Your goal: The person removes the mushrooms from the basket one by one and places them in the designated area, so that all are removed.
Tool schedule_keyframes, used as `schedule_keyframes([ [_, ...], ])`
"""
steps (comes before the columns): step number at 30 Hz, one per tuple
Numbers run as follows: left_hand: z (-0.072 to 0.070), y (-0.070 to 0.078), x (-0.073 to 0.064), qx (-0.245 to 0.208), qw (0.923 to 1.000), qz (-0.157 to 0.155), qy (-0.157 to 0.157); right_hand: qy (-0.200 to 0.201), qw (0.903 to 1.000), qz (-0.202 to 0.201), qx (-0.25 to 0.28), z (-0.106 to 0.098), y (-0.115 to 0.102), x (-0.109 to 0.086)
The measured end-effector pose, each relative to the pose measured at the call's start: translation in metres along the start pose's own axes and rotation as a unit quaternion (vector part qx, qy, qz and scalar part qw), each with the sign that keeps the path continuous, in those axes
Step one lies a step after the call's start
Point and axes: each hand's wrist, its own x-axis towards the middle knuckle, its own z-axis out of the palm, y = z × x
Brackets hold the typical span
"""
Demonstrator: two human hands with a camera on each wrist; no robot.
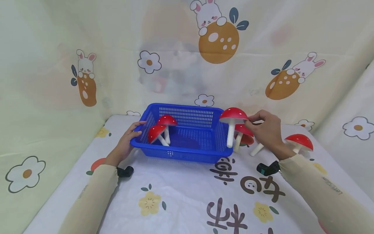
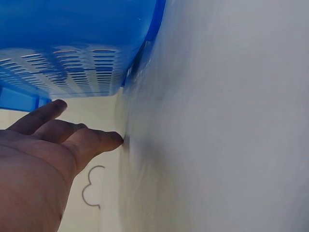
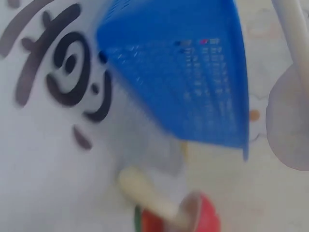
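Observation:
My right hand (image 1: 264,128) pinches the cap edge of a red toy mushroom (image 1: 233,114) with white dots, held upright at the basket's right rim. In the right wrist view this mushroom's pale underside (image 3: 287,121) and stem show at the right edge. The blue plastic basket (image 1: 181,156) has slotted walls. Two more mushrooms lean in its left part, one front (image 1: 155,133) and one behind (image 1: 167,120). My left hand (image 1: 125,143) rests at the basket's left rim, and its fingers (image 2: 94,142) look fairly straight in the left wrist view.
Right of the basket lies another mushroom (image 1: 244,130), partly behind the held one. A white stem (image 1: 257,149) shows below my right hand, and a red-capped mushroom (image 1: 299,141) lies beyond my right wrist. Patterned cloth (image 1: 181,195) covers the table; a patterned curtain (image 1: 175,81) hangs behind.

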Motion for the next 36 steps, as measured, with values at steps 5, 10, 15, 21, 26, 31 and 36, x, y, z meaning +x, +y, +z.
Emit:
schedule_keyframes([
  [5, -0.001, -0.001, -0.001, 0.000, 1.0000, -0.002, 0.002, 0.004, 0.9997, 0.010, -0.020, -0.010, 0.015, -0.010],
  [10, -0.001, -0.001, -0.003, -0.001, 1.0000, -0.006, 0.002, 0.014, 0.9990, 0.014, -0.040, -0.016, 0.026, -0.020],
  [15, 0.000, 0.001, -0.004, 0.001, 1.0000, -0.007, 0.002, -0.001, 0.9974, 0.024, -0.067, -0.017, 0.038, -0.036],
  [21, 0.002, 0.005, -0.004, 0.003, 1.0000, -0.005, 0.001, -0.026, 0.9949, 0.030, -0.093, -0.012, 0.050, -0.054],
  [26, 0.002, 0.006, -0.004, 0.004, 1.0000, -0.007, 0.002, -0.037, 0.9957, 0.009, -0.084, -0.001, 0.059, -0.067],
  [31, 0.001, 0.005, -0.004, 0.001, 1.0000, -0.001, -0.002, -0.050, 0.9957, -0.011, -0.077, 0.006, 0.062, -0.074],
  [36, 0.000, 0.005, -0.003, -0.011, 0.9999, -0.001, -0.010, -0.096, 0.9916, 0.015, -0.085, 0.002, 0.053, -0.076],
])
